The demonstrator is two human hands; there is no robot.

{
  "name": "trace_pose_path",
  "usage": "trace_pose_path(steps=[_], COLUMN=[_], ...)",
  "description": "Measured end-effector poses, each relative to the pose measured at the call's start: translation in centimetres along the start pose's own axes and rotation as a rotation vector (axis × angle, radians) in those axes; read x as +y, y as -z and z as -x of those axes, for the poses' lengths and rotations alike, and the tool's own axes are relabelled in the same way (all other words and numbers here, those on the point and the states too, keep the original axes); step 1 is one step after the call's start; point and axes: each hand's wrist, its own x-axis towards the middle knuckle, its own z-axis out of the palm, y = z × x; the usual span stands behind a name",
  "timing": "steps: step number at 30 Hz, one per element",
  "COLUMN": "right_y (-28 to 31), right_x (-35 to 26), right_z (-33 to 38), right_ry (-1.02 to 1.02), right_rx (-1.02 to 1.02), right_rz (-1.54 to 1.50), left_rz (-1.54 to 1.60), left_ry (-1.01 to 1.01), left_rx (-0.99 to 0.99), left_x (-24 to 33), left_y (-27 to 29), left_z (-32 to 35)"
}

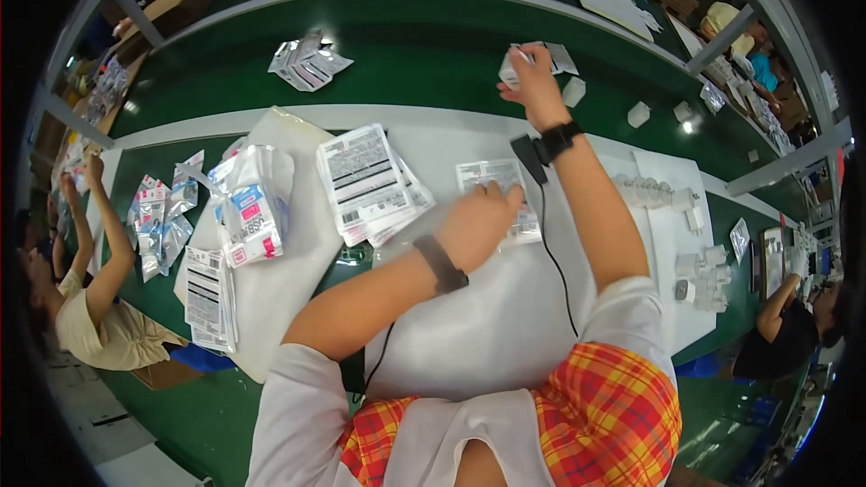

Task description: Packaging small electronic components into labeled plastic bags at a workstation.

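Note:
My left hand point(483, 227) rests fingers-curled on a flat, silver-and-white printed pouch point(488, 173) on the white work surface, pinching it near its middle. Farther out, my right hand point(538, 88) is closed around a small white block point(511, 70) above the green belt. Partly behind that hand lies another printed pouch point(561, 58), and a loose white block point(575, 91) sits just beside it. A stack of printed pouches point(363, 176) lies left of my left hand. Dark bands circle both wrists; a black clip with a cable point(529, 159) hangs by the right one.
Filled pouches point(255, 207) are heaped at left, beside more pouches point(209, 299). Several white blocks point(704, 275) stand in groups at right. Crumpled pouches point(308, 61) and more blocks point(639, 114) lie on the green belt point(406, 54). A metal frame crosses behind; people work at both sides.

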Motion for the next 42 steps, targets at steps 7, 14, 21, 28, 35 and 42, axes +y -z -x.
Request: trace_pose_path(steps=[7,14,21,28,35,42], right_y=[7.6,7.2,6.0,8.2,7.2,6.3], right_x=[1.3,3.9,5.0,3.0,2.3,-0.8], right_z=[14.5,21.2,18.5,17.8,14.2,15.5], right_ry=[0.155,0.609,0.311,0.366,0.733,0.382], right_rx=[-0.316,-0.319,-0.063,-0.343,-0.315,-0.086], right_rz=[0.294,1.144,0.864,0.773,1.14,0.513], left_rz=[-0.17,0.162,0.067,0.017,0.202,1.653], left_ry=[-0.125,-0.129,0.076,0.007,0.061,0.28], left_rx=[0.078,0.133,0.247,0.373,0.232,-0.001], left_x=[0.4,-1.6,1.2,-0.1,-0.5,-1.9], left_y=[-1.3,-0.7,-2.8,-2.6,2.2,4.8], left_z=[0.1,-1.0,-0.2,-0.4,-3.0,-2.0])
